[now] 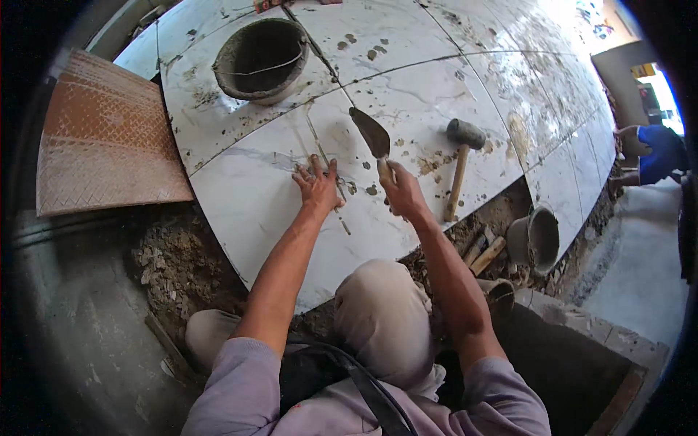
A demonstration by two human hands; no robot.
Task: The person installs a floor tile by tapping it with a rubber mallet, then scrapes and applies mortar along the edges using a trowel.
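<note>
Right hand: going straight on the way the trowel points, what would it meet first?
Led by the trowel, the right hand would likely first meet the dark gap between the tiles; the bucket stands just left of that line and, with depth unclear, might be brushed.

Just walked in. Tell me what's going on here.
A person's right hand grips a trowel by its handle, blade pointing away from them. Their left hand is spread above a thin stick on a large white tile. A mallet lies to the right, and a bucket stands ahead on the tiled floor.
</note>
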